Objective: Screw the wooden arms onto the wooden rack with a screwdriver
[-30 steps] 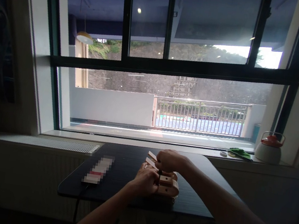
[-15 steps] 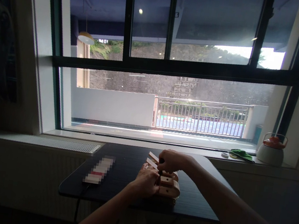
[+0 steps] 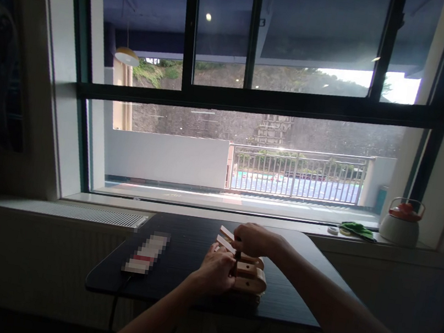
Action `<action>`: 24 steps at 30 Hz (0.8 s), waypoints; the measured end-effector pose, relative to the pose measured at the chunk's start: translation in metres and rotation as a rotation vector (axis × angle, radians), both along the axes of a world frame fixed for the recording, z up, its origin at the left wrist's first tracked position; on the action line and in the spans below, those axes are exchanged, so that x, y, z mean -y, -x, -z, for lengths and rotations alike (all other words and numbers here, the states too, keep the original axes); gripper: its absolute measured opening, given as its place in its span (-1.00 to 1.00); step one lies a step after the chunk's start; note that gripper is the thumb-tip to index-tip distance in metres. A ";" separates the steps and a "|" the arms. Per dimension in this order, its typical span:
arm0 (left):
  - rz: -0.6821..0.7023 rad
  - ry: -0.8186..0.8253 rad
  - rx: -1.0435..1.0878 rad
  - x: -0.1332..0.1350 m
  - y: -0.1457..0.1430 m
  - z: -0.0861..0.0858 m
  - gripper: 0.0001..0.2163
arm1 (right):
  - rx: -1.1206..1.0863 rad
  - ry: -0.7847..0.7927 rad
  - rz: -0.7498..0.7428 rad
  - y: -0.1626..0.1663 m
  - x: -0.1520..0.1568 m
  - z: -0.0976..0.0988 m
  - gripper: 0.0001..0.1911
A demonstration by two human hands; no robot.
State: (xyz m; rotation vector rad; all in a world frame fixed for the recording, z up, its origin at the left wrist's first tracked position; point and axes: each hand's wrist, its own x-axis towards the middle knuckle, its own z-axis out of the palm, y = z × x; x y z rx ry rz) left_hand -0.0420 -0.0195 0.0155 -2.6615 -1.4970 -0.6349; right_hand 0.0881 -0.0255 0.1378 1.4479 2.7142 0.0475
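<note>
A light wooden assembly (image 3: 250, 283) with rounded ends and small holes stands on the dark table. Two pale slats (image 3: 226, 243) slope up at its far left end. My left hand (image 3: 217, 271) is closed on the near left side of the assembly and hides part of it. Just above, my right hand (image 3: 253, 239) is closed with the fingers curled down. A small dark tool (image 3: 237, 255) shows beneath the right fingers, upright against the wood. Its kind is hidden by both hands.
The dark table (image 3: 288, 304) stands below a window. A blurred-out phone-like object (image 3: 146, 255) with a cable lies at left. On the sill are a white kettle-shaped jug (image 3: 400, 226), a green cloth (image 3: 357, 230) and small rings of tape (image 3: 333, 230).
My right hand has shifted very slightly and turned at the wrist, hiding the dark upper part seen before. My left hand stays on the wooden assembly.
</note>
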 end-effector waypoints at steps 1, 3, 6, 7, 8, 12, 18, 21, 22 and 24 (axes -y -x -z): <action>0.003 0.006 -0.005 0.001 0.000 -0.001 -0.81 | 0.006 -0.009 0.004 0.000 0.000 0.000 -0.68; 0.008 0.024 -0.010 0.002 0.000 -0.003 -0.80 | 0.028 0.004 0.010 0.001 0.000 -0.002 -0.68; 0.015 0.040 -0.003 0.001 0.000 -0.003 -0.82 | 0.064 0.053 0.000 0.004 0.000 -0.007 -0.65; 0.013 0.040 -0.003 0.001 0.000 -0.002 -0.83 | 0.069 0.058 -0.008 0.005 0.001 -0.008 -0.65; 0.008 0.035 -0.005 0.000 0.000 -0.002 -0.84 | 0.070 0.054 -0.016 0.006 0.001 -0.007 -0.66; -0.017 0.024 -0.004 -0.001 -0.001 0.000 -0.85 | 0.061 0.017 -0.018 0.007 0.005 -0.002 -0.69; 0.023 0.002 -0.002 -0.003 0.001 0.003 -0.80 | 0.077 0.018 0.046 0.005 0.006 -0.006 -0.68; -0.002 -0.009 -0.028 -0.005 0.001 0.004 -0.80 | 0.073 0.047 0.026 0.005 0.006 -0.009 -0.66; -0.003 -0.010 -0.030 -0.005 0.001 0.004 -0.80 | 0.066 0.050 0.015 0.004 0.006 -0.009 -0.66; 0.006 -0.007 -0.029 -0.004 0.001 0.003 -0.78 | 0.051 0.045 0.005 0.004 0.005 -0.006 -0.68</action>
